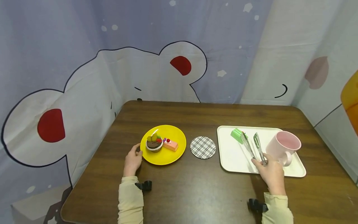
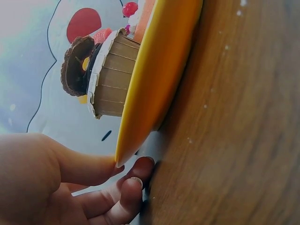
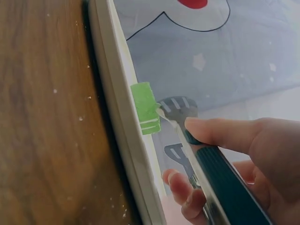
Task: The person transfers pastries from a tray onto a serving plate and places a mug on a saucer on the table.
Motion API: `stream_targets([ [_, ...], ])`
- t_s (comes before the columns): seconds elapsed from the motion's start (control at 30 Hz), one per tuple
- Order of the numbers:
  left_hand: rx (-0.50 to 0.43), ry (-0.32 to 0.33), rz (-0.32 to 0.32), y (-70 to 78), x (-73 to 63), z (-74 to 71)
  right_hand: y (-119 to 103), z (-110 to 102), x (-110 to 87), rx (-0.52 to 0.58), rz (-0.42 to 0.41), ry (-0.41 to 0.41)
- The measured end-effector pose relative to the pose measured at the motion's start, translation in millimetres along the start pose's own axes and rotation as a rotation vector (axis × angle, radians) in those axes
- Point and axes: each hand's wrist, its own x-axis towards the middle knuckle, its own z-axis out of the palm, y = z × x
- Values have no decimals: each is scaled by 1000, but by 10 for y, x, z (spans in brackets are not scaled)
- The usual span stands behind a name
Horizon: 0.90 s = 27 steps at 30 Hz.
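On the left, my left hand (image 1: 132, 161) pinches the rim of a yellow plate (image 1: 165, 160), thumb above and fingers below in the left wrist view. A chocolate cupcake (image 1: 154, 145) with fruit on top and a pink cake slice (image 1: 171, 145) sit on that plate. My right hand (image 1: 272, 173) grips metal food tongs (image 1: 247, 145) with dark green handles (image 3: 224, 180) over the white tray (image 1: 229, 162). The tongs' ends stand apart. One slotted end is close to a green cake piece (image 1: 236, 135) on the tray; whether they touch I cannot tell.
A pink mug (image 1: 275, 146) stands at the tray's right end, close beside my right hand. Between plate and tray lies a round checked coaster (image 1: 203, 147). The brown wooden table (image 1: 190, 189) ends at a printed curtain (image 1: 223, 46) behind.
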Motion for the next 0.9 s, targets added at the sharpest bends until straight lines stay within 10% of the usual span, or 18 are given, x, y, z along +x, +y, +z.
stream_targets([
  [0.43,3,-8,-2,-9,7,2,26,-12,46,-14,-2,-105],
  [0.9,-4,-14,-10,3,3,-21,29,-31,142,39,-3,36],
])
